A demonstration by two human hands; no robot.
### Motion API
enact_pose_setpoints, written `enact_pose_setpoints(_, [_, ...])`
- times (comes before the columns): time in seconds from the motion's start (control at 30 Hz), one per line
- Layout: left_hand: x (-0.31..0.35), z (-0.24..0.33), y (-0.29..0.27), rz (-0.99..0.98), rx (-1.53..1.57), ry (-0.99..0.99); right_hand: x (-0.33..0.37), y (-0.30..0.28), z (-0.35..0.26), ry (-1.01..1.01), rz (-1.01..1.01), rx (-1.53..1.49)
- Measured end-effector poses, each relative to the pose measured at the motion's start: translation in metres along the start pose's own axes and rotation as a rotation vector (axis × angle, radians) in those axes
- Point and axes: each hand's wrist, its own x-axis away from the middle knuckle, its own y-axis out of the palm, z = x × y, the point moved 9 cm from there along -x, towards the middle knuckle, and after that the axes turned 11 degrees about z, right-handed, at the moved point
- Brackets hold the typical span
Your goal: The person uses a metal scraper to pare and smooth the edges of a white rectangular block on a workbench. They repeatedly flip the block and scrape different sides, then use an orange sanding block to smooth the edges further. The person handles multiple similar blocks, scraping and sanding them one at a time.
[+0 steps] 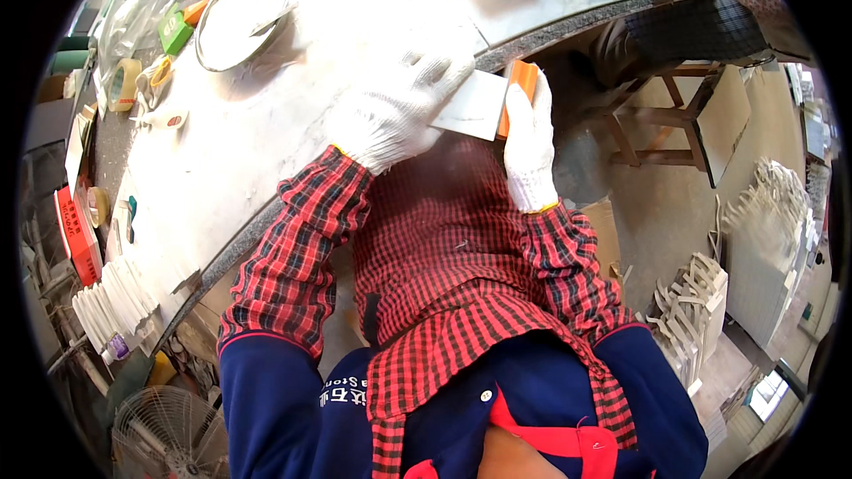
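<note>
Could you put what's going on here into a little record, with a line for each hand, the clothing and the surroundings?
Left hand: white-gloved hand gripping one end of a pale tile
Right hand: white-gloved hand holding an orange block, which appears to meet the tile's right end
Clothing: red-and-black checked sleeves and apron over navy
Worktable: wire hoop, green box, tape roll
Lower left: fan
Right side: wooden frame

White gloves, red-black checked apron, navy shirt.
</note>
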Motion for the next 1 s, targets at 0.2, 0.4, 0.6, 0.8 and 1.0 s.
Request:
enact_pose_setpoints(0.2, [0.000, 0.000, 0.000, -0.002, 0.032, 0.044, 0.043, -0.022, 0.056, 0.294, -0.023, 0.052])
enact_pose_setpoints(0.4, [-0.001, 0.002, -0.006, 0.012, 0.048, 0.051, 0.030, -0.013, 0.011, 0.183, 0.013, -0.162])
enact_pose_setpoints(0.6, [0.000, 0.004, -0.006, 0.010, 0.034, 0.053, 0.049, -0.012, -0.011, 0.107, -0.032, -0.040])
enact_pose_setpoints(0.8, [0.003, 0.003, -0.004, -0.048, 0.062, 0.081, 0.026, -0.003, 0.003, 0.172, -0.078, -0.118])
enact_pose_setpoints(1.0, [0.001, 0.007, -0.005, -0.024, 0.043, 0.049, 0.031, -0.005, -0.009, 0.077, 0.064, -0.065])
